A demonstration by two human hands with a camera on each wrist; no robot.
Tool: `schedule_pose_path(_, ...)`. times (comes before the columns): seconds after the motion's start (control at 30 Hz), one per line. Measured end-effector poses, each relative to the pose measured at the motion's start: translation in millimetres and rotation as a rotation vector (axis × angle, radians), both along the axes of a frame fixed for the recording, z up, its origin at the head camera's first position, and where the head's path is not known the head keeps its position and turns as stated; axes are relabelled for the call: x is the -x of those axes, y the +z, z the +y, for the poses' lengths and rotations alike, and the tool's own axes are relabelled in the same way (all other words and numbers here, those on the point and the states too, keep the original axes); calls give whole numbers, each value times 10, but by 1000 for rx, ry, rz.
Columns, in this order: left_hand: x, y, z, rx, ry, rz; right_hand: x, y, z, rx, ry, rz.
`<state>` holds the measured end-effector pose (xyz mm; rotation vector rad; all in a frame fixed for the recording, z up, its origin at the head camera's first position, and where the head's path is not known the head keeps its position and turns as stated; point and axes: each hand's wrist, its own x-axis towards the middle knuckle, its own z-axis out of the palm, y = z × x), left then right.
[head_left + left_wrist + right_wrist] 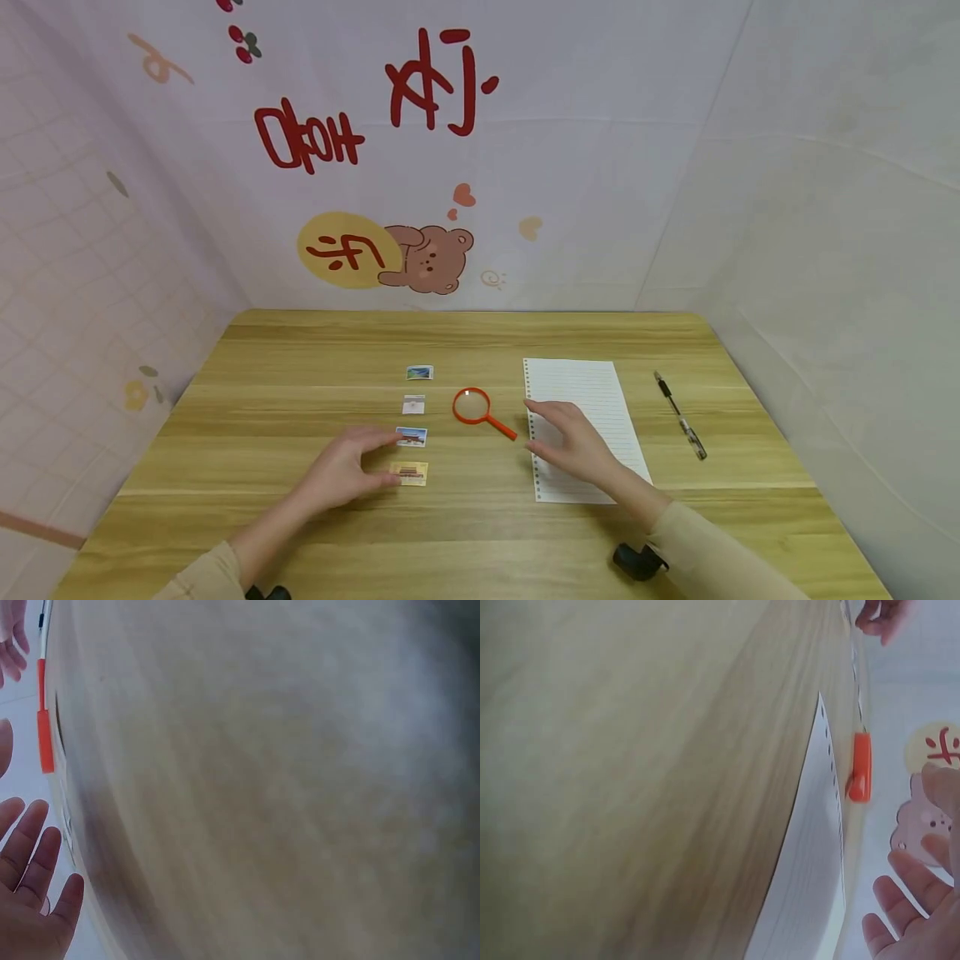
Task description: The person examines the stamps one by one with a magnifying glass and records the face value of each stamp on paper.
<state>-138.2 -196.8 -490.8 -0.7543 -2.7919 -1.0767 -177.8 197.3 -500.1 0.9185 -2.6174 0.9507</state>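
Observation:
My left hand hovers or lies by the two nearest stamps, fingers relaxed and holding nothing. Its fingertips overlap the left edges of a blue stamp and a yellow stamp in the head view; contact cannot be told there. Farther back in the same column are a grey-white stamp and a green-blue stamp. Over the left part of a lined sheet of paper is my right hand, its fingers spread loosely around nothing. Between the hands lies a magnifying glass with an orange-red rim and handle.
A black-and-clear pen lies right of the paper on the wooden table. Printed white cloth hangs behind the table and along both sides. A black wrist device sits under the right forearm.

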Motion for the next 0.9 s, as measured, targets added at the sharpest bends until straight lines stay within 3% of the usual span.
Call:
schedule_pose_path(0.4, -18, -61, 1, 9, -11, 15, 82, -27, -238, 2, 7, 9)
schedule_pose_path(0.67, -10, -94, -9, 10, -21, 3, 158, -70, -338, -2, -8, 81)
schedule_pose_path(0.9, 3, -140, -31, 18, -24, 14, 174, -65, -395, 6, -21, 43)
